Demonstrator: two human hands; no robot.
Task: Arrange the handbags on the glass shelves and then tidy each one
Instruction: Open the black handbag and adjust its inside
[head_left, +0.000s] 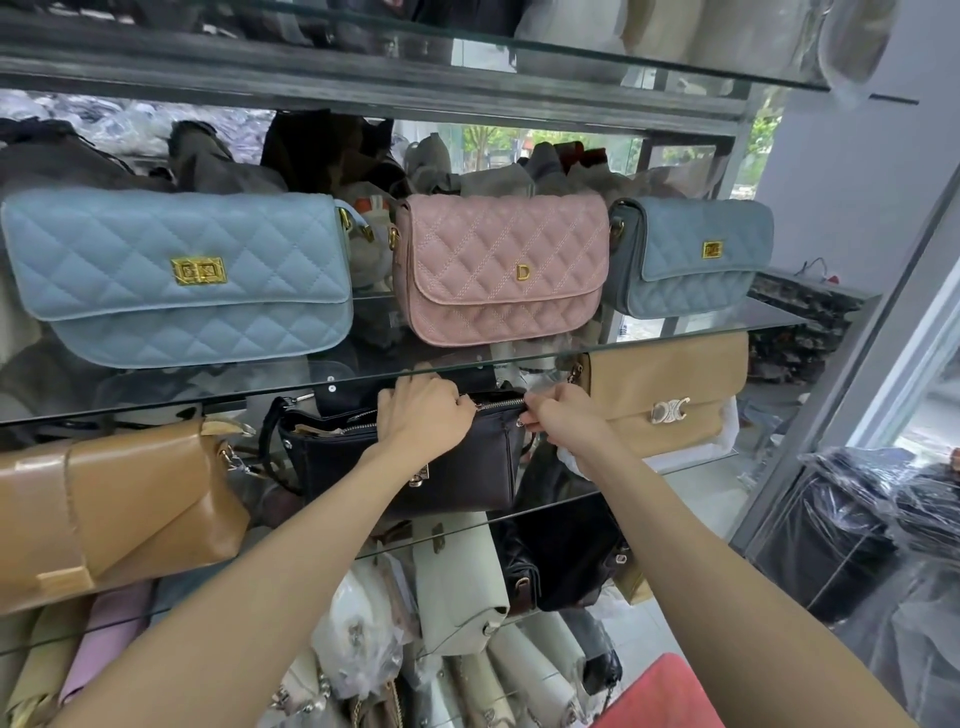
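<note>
Head view: black bag (415, 457) sat mid-shelf between two tan bags, below the pink bag (498, 270); left hand (423, 415) curled over its top edge, right hand (563, 415) pinched the zipper end. Best to brace the bag left, pull the zip straight, avoid dragging it off the glass shelf (675, 478).

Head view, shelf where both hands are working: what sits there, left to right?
Tan flap bag → black bag, with left hand and right hand gripping its zippered top → tan bag with the metal clasp.
</note>
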